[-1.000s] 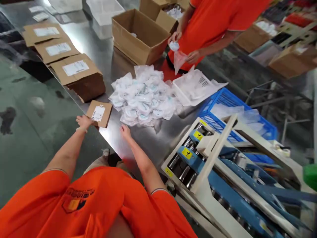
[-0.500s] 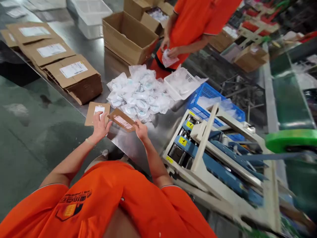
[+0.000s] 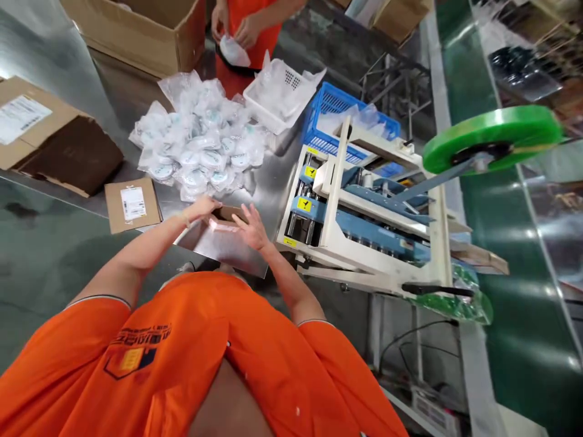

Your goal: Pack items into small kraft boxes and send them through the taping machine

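A small cardboard box (image 3: pixel 226 213), its top open and a pale label on the side towards me, is between my hands at the table's front edge. My left hand (image 3: pixel 203 209) is closed on its left end. At the right end my right hand (image 3: pixel 253 228) has its fingers spread, with fingertips at the box's rim. Left of my left wrist lies a flat folded carton (image 3: pixel 133 206) with a white label. Beyond the box is a heap of clear plastic bags (image 3: pixel 204 142) with round white items in them.
A stack of labelled flat cartons (image 3: pixel 59 142) stands at left, a large cardboard box (image 3: pixel 136 36) behind. A co-worker's hands (image 3: pixel 237 30) hold a bag near a white basket (image 3: pixel 285 112). Right are a blue crate (image 3: pixel 334 100) and a taping machine (image 3: pixel 334 218) with green tape (image 3: pixel 492 138).
The flat brown carton in my hands is now opened out into a box. My left hand has left the other flat carton and moved to the box. The view has swung right.
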The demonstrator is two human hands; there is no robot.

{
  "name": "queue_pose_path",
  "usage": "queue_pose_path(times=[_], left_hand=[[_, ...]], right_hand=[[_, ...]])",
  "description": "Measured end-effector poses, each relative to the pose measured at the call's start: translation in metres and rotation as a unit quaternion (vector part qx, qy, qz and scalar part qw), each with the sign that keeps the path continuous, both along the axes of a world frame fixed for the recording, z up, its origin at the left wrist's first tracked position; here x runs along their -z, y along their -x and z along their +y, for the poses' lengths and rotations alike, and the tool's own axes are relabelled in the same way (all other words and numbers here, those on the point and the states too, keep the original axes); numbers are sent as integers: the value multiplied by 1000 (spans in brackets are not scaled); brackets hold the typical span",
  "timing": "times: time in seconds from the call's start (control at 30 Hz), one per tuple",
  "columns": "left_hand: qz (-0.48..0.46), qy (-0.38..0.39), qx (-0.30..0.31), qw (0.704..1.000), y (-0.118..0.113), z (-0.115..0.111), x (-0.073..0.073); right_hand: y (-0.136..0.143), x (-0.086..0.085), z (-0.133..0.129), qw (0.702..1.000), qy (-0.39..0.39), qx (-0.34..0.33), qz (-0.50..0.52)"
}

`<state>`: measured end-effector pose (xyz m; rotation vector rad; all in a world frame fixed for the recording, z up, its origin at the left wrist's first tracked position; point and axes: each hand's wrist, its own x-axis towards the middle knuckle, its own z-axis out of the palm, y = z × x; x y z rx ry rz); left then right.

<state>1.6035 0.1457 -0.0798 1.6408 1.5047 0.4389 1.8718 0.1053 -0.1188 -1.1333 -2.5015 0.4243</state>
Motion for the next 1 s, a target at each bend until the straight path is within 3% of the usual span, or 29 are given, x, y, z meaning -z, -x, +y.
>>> queue_pose_path(times=[0.1, 0.17, 0.27, 0.33, 0.4, 0.47, 0.53, 0.6, 0.7, 0.77, 0.83, 0.9, 1.0], left_hand=[[32, -34, 73, 996, -34, 14, -9], [20, -51, 103, 993, -52, 16, -11], [-29, -145, 53, 988, -54, 11, -9], [-19, -228, -29, 973, -39, 2, -7], [40, -239, -77, 967, -18, -13, -6], [83, -195, -41, 976, 0, -34, -5], [88, -172, 40, 980, 7, -54, -2], [80, -187, 98, 974, 1, -67, 1], [87, -184, 153, 967, -18, -66, 7], [118, -183, 124, 968, -30, -58, 12], [151, -195, 34, 969, -36, -52, 18], [158, -197, -60, 966, -38, -51, 25], [124, -173, -122, 969, -37, -51, 36]], right_hand=[[17, -8, -22, 996, 69, -62, -2], [28, -16, -21, 986, 146, -67, 35], [38, -27, -5, 951, 282, -29, 126], [40, -34, 4, 923, 339, -2, 182], [39, -36, 7, 908, 357, 22, 220], [38, -34, 6, 904, 355, 32, 237], [37, -30, 3, 907, 344, 34, 242], [35, -26, 3, 914, 328, 29, 239], [31, -27, 6, 938, 282, 6, 202], [29, -33, 8, 963, 220, -21, 152], [29, -39, 9, 986, 136, -8, 96], [33, -41, 5, 995, 74, 52, 36], [40, -31, -10, 986, 75, 137, -65]])
